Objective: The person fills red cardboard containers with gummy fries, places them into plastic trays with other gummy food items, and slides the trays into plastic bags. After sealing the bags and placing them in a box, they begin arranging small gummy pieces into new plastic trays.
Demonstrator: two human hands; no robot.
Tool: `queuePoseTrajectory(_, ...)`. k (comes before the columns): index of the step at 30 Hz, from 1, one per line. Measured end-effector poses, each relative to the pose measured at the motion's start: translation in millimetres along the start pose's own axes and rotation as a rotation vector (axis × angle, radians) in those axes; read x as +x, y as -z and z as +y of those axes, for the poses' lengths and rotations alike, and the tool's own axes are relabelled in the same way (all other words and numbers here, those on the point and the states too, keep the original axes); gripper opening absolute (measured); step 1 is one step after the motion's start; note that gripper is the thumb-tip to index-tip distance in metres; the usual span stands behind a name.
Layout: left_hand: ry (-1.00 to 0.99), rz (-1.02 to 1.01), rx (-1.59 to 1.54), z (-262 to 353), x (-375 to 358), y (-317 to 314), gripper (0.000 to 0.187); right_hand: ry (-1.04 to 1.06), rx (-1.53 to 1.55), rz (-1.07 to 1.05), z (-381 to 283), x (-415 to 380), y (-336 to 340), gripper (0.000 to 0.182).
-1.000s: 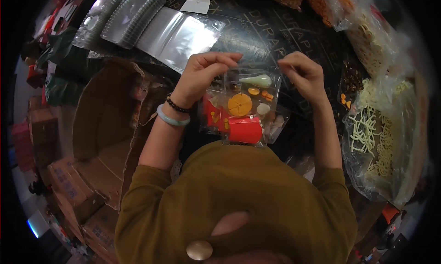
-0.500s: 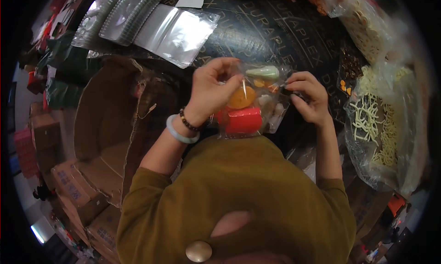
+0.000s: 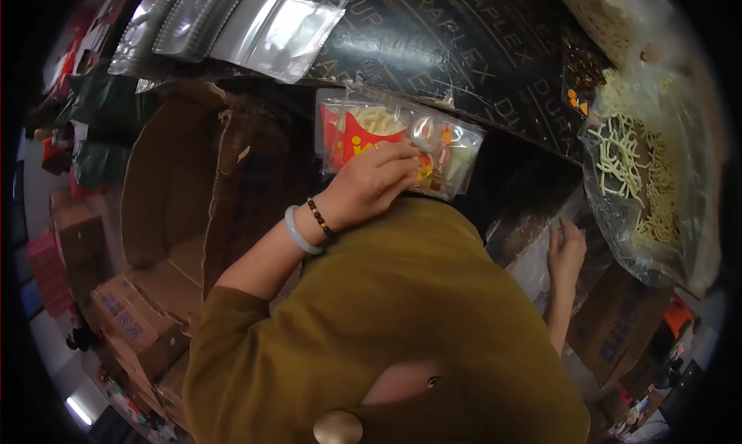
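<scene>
My left hand [image 3: 372,180] is closed over the near edge of a clear plastic pack of toy food [image 3: 460,146], its fingers curled across the front. Inside the pack show a red fries carton with pale fries, a round whitish piece and small colored pieces. Another clear layer with red in it sticks out behind the pack's left side, so there may be more than one pack. Low on the right, my right hand [image 3: 568,249] has its thumb and fingers apart and holds nothing visible. It is beside a crumpled clear plastic bag [image 3: 533,266].
On the dark lettered tabletop [image 3: 417,42] are clear plastic trays [image 3: 201,19] and flat clear bags [image 3: 282,34]. An open bag of pale fry-like pieces [image 3: 618,173] lies at right, near a small bag of brown pieces [image 3: 581,69]. An open cardboard box [image 3: 178,189] stands left.
My right hand has left the pack and moved down to the right. The pack now shows the red fries carton instead of the red and orange pieces. My left hand has moved slightly lower.
</scene>
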State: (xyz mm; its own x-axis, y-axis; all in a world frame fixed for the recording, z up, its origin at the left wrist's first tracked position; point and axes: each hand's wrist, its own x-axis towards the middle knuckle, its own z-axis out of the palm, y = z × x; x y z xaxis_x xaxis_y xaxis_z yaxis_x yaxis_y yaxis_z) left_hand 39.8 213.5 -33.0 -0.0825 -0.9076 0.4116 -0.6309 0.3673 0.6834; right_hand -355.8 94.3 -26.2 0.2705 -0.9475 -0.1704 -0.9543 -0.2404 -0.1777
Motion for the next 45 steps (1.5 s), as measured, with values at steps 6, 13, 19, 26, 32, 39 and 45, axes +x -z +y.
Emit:
queuePoseTrajectory(6, 0.608, 0.391, 0.637, -25.7, -16.4, 30.9, 0.128, 0.351, 1.004, -0.334, -158.0, 51.8, -79.5, 0.084)
queuePoseTrajectory(13, 0.893, 0.415, -0.629, -78.2, -54.7, 36.4, 0.126, 0.121, 1.730, -0.772, -215.2, 94.2, -127.3, 0.056)
queuePoseTrajectory(19, 0.954, 0.365, -0.568, 3.2, -109.0, 18.3, 0.136, 0.137, 1.604, -1.303, -191.0, 88.5, -130.3, 0.073)
queuePoseTrajectory(26, 0.387, 0.561, -0.126, 38.7, -91.1, 137.6, 0.133, 0.258, 1.615, -1.210, -281.8, 99.3, -16.2, 0.071)
queuePoseTrajectory(32, 0.363, 0.688, -0.578, 2.4, -127.1, 273.4, 0.084, 0.438, 1.616, -1.022, -464.8, 103.1, 14.8, 0.065)
queuePoseTrajectory(39, 0.456, 1.007, -1.244, -104.8, -294.6, 302.6, 0.043, 1.079, 1.082, -0.917, -612.0, 47.2, 2.2, 0.073)
queuePoseTrajectory(45, 0.855, 1.568, -1.164, -197.1, -463.8, 244.5, 0.040, 0.940, 1.012, -0.918, -486.6, 133.8, 34.3, 0.069)
